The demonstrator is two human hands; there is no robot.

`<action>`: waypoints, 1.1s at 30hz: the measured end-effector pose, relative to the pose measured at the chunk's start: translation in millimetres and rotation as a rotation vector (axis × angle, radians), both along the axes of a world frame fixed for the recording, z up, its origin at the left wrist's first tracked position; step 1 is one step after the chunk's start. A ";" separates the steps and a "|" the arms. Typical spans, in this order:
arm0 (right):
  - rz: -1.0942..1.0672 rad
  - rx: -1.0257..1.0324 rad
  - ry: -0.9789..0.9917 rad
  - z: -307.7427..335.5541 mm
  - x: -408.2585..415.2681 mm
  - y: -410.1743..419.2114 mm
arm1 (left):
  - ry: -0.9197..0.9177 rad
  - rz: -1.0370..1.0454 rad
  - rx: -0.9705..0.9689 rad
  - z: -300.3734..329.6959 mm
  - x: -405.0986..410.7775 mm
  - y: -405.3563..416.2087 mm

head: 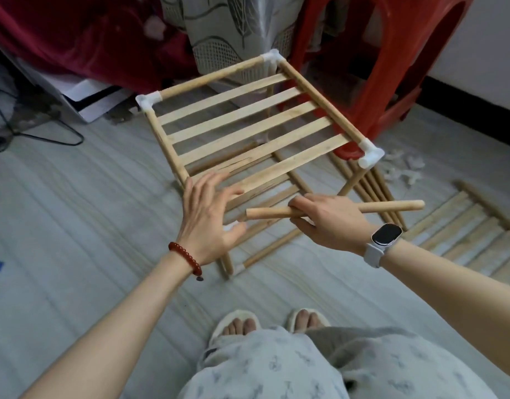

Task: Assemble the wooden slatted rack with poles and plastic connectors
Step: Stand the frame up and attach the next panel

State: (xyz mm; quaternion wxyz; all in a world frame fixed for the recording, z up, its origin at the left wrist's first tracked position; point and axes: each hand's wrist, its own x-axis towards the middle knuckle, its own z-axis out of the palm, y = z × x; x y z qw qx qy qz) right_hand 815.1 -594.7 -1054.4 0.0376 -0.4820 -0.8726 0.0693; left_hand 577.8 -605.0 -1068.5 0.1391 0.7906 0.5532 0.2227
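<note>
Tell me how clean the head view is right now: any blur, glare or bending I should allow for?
Head view: soft, even light, no hard shadows or glare; left hand slightly motion-blurred at the fingers; right hand gripping the pole is sharper; wide-angle bending shows at the edges; the smartwatch face shows a small reflection.
</note>
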 end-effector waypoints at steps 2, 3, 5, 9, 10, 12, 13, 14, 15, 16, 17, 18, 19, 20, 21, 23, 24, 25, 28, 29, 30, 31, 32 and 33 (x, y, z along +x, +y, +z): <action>0.027 -0.003 0.007 -5.8 -8.3 2.5 | -0.187 0.210 -0.111 0.2 6.4 5.0; 0.035 -0.006 0.010 -8.1 -10.9 3.4 | -0.259 0.332 -0.151 0.2 10.6 8.7; 0.049 -0.016 0.033 -13.7 -13.2 6.8 | -0.364 0.532 -0.198 -0.7 18.3 15.5; 0.077 -0.028 0.024 -17.0 -12.2 10.5 | -0.480 0.601 -0.188 -1.8 21.6 20.2; 0.089 -0.024 0.025 -16.6 -11.9 10.7 | -0.497 0.586 -0.183 -2.7 20.0 20.4; 0.124 -0.008 0.033 -14.4 -13.0 10.5 | -0.501 0.536 -0.185 -4.2 16.5 20.5; 0.143 0.009 0.037 -13.3 -14.3 11.2 | -0.490 0.499 -0.177 -4.7 14.5 21.2; 0.154 0.027 0.039 -11.9 -16.3 11.9 | -0.475 0.463 -0.170 -5.3 12.1 22.4; 0.162 0.041 0.032 -10.6 -18.9 12.8 | -0.454 0.435 -0.169 -6.0 9.2 24.1; 0.172 0.050 0.016 -9.1 -22.5 14.1 | -0.434 0.419 -0.174 -6.8 5.8 26.1; 0.185 0.053 0.003 -8.0 -26.2 15.1 | -0.422 0.409 -0.185 -8.0 2.5 27.6; 0.205 0.049 -0.005 -7.4 -30.0 15.8 | -0.430 0.400 -0.201 -8.9 -1.2 28.5; 0.232 0.039 -0.013 -7.2 -33.1 15.8 | -0.463 0.393 -0.219 -9.2 -4.0 28.6; 0.262 0.020 -0.023 -7.0 -35.8 15.2 | -0.512 0.389 -0.232 -9.6 -5.9 28.7; 0.286 -0.006 -0.030 -6.1 -38.7 14.2 | -0.562 0.386 -0.239 -9.7 -7.5 28.5; 0.305 -0.061 -0.043 -3.1 -43.0 13.9 | -0.624 0.382 -0.233 -11.8 -9.5 29.0; 0.304 -0.083 -0.042 -0.8 -45.0 15.3 | -0.642 0.379 -0.223 -14.1 -10.4 30.2; 0.298 -0.110 -0.031 1.5 -47.0 16.7 | -0.656 0.377 -0.218 -16.5 -11.1 31.2; 0.257 -0.239 -0.008 9.1 -54.1 21.4 | -0.674 0.385 -0.197 -20.4 -11.8 32.8; 0.244 -0.303 -0.001 10.5 -57.3 22.9 | -0.675 0.385 -0.190 -21.0 -12.8 32.7; 0.233 -0.374 0.014 11.7 -60.6 25.1 | -0.670 0.383 -0.187 -21.4 -13.9 33.3; 0.223 -0.452 0.027 13.3 -63.7 28.4 | -0.665 0.381 -0.190 -21.3 -14.6 33.9; 0.214 -0.529 0.040 14.6 -66.4 32.1 | -0.656 0.383 -0.195 -21.6 -15.6 34.2; 0.205 -0.597 0.056 15.2 -68.4 35.3 | -0.648 0.384 -0.200 -22.0 -16.2 34.0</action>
